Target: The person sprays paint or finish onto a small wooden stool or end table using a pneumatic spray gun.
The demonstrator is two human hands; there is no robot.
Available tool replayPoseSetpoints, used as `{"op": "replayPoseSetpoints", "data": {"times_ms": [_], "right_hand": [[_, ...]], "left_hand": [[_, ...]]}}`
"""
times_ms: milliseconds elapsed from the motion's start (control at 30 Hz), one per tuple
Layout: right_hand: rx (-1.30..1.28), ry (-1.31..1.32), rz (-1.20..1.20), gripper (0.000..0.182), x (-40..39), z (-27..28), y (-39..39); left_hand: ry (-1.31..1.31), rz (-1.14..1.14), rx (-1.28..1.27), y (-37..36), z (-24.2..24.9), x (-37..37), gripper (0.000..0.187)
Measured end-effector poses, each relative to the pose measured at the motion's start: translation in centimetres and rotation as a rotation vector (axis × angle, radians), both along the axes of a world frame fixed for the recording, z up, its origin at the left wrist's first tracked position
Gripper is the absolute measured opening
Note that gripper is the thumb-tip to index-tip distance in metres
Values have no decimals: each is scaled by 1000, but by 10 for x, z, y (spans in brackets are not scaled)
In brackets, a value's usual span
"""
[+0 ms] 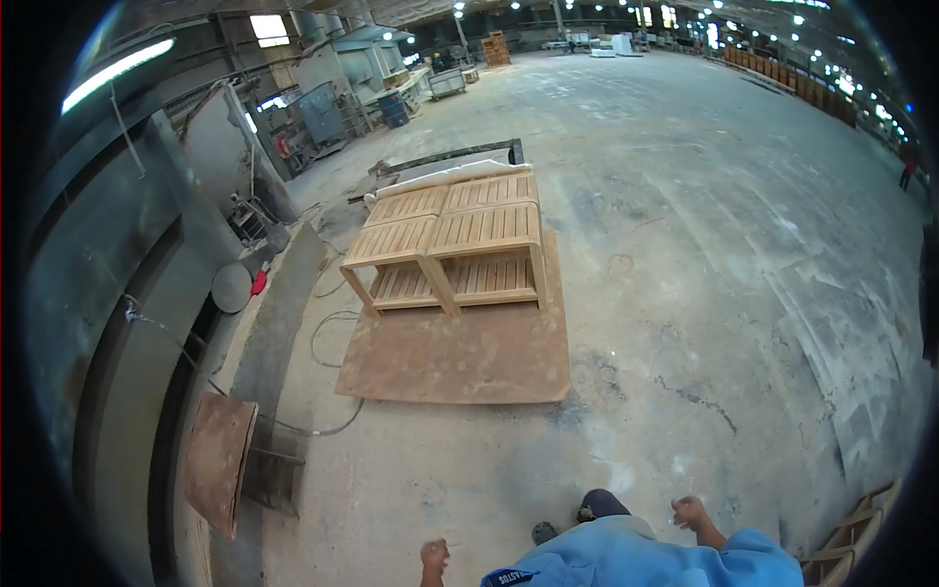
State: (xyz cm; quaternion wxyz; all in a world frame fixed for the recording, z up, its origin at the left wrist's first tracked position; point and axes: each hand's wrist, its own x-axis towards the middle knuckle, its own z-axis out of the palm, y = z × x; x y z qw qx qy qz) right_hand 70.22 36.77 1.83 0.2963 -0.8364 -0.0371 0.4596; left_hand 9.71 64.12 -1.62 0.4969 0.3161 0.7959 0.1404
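Premises are an industrial workshop, evidenced by expansive bare floor (675, 293), tube lamp (119, 73), blue drum (394, 111) and unpainted slatted furniture (484, 227).

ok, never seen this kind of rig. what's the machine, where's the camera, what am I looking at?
There's no machine here, just a person with two bare hands. The single picture comes from a camera worn on the head, looking forward and down, so the wearer's blue shirt shows at the bottom, with the left hand and right hand on either side of it. Both look loosely curled, and I can't see anything held in either.

Ahead, slatted wooden tables with lower shelves stand together on a brown board, which lies on the floor of a large workshop. The hands are well short of the tables, not touching them.
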Motion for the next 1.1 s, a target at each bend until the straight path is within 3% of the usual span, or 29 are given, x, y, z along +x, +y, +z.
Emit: {"op": "replayPoseSetpoints", "data": {"times_ms": [133,233,367,433,500,633,733,800,900,967,1033,1100], "right_hand": [[-164,101,53,41,-19,-7,23],[-153,18,29,38,-13,9,71],[-17,43,-156,38,50,-51,153],[27,62,-270,39,73,-56,209],[181,-30,-294,41,94,-15,274],[323,-117,-355,42,125,38,347],[233,-177,-451,45,115,23,325],[93,-238,-561,40,83,19,303],[-74,-97,-774,39,8,29,271],[-146,-106,-941,38,-40,40,266],[-121,-201,-991,39,-95,15,199],[-112,-300,-997,40,-166,0,209]], "left_hand": [[-46,12,109,144,35,44,31],[-122,-27,154,213,41,78,38],[-199,-10,67,283,47,130,40],[-224,25,-11,324,52,136,41],[-305,192,-14,365,47,149,34],[-353,250,52,487,47,193,44],[-483,124,88,595,9,228,52],[-582,27,98,661,12,274,62],[-687,-14,129,735,41,339,71],[-778,-7,134,791,37,395,82],[-785,51,108,831,48,442,92],[-854,223,35,870,21,483,96]]}}
